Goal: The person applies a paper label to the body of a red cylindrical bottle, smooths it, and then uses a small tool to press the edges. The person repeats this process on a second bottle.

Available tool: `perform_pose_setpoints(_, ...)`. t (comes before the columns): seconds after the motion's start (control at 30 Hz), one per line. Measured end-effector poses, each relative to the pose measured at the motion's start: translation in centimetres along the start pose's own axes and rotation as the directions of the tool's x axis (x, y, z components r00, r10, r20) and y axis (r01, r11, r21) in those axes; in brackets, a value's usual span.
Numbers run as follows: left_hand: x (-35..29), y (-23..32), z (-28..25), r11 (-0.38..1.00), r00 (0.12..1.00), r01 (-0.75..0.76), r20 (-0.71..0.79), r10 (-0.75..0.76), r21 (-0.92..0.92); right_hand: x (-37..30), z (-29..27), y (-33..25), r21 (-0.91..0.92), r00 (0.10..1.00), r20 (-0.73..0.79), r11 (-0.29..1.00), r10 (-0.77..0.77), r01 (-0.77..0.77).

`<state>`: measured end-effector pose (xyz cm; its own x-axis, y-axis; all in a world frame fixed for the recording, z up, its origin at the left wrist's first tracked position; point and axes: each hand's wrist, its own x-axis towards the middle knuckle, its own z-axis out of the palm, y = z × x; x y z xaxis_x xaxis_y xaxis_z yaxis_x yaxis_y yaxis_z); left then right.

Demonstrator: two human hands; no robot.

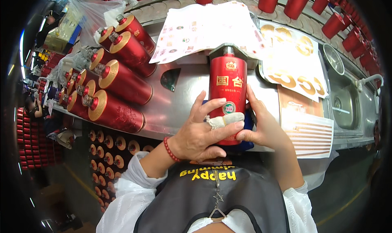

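Note:
A red bottle (228, 86) with gold characters and a small round green-and-white label lies tilted in front of me, its clear stopper pointing away into a grey holder. Along its right side my right hand (263, 128) grips it, fingers at the edge and thumb near the base. My left hand (204, 131) is open, fingers spread across the lower front around the round label. One of its fingers wears a white finger cot (226, 120). I cannot tell how firmly those fingers press on the bottle.
Several red bottles with gold shoulders (124, 73) crowd the left of the steel table (159, 110). A printed sticker sheet (208, 28) lies behind the bottle. Gold label sheets (296, 61) and a striped strip sheet (308, 137) lie right, before a sink (343, 106). A conveyor (241, 0) carries red containers.

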<state>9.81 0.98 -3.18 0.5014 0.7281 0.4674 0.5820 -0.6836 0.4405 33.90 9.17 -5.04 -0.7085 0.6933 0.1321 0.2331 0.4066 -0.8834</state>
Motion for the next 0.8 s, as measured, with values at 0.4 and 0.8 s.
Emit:
perform_pose_setpoints(0.4,6.2,-8.0,-0.8,0.989,0.92,0.144,-0.374,-0.117,0.043,1.2,-2.8,-3.5,-0.414,0.918,-0.25,0.891,-0.308,0.186)
perform_pose_setpoints(0.8,-3.1,-13.1,-0.2,0.402,0.594,0.756,-0.285,-0.752,0.516,9.6,-4.0,-5.3,-0.789,0.719,0.024,0.429,-0.694,0.44)
